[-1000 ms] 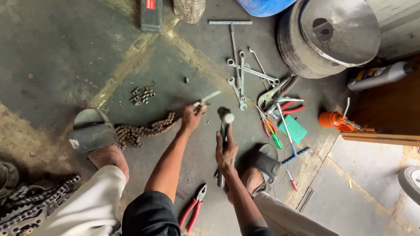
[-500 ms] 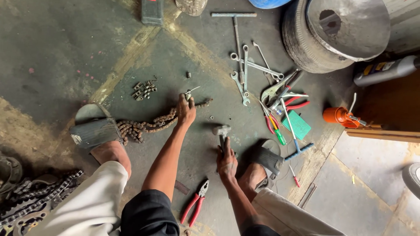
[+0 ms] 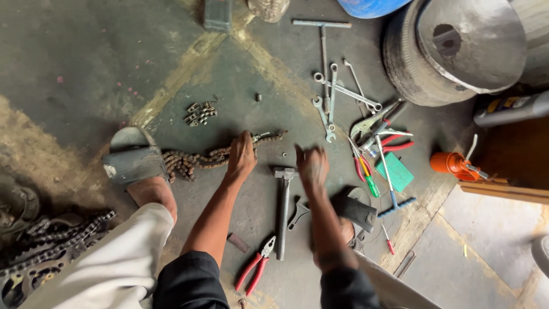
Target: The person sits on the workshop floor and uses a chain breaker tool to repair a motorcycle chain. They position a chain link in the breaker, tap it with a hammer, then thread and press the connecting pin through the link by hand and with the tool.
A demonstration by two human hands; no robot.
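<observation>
A worn tyre (image 3: 412, 63) w/ a grey metal dish (image 3: 472, 43) on top is seen at upper right, on the stained concrete floor (image 3: 74, 68). A dark chain heap (image 3: 46, 246) lies at lower left by the person's pale trouser leg. A grey sandal (image 3: 134, 160) is worn on the foot at left; a 2nd dark sandal (image 3: 354, 209) shows at right.

A rusty chain (image 3: 194, 160) is stretched from the left sandal toward centre. Its right end is pinned under the left hand (image 3: 241, 157), fingers curled down on it, grip closed on the chain. The right hand (image 3: 311, 166) is blurred, hovering just above the floor w/ fingers spread, nothing held. A hammer (image 3: 283, 206) lies betw. the 2 forearms, head just beside the right hand, handle pointing toward the person; not touched.

Spanners (image 3: 331, 103) and a T-handle wrench (image 3: 323, 40) are laid out above the hands. Pliers and screwdrivers w/ red & green grips (image 3: 377, 149) are piled right of them, next to a green pad (image 3: 394, 171). An orange oil can (image 3: 452, 163) stands further right. Red-handled pliers (image 3: 256, 269) lie near the hammer's handle end. A small pile of chain links (image 3: 200, 113) sits above the chain, well apart from the hands.
</observation>
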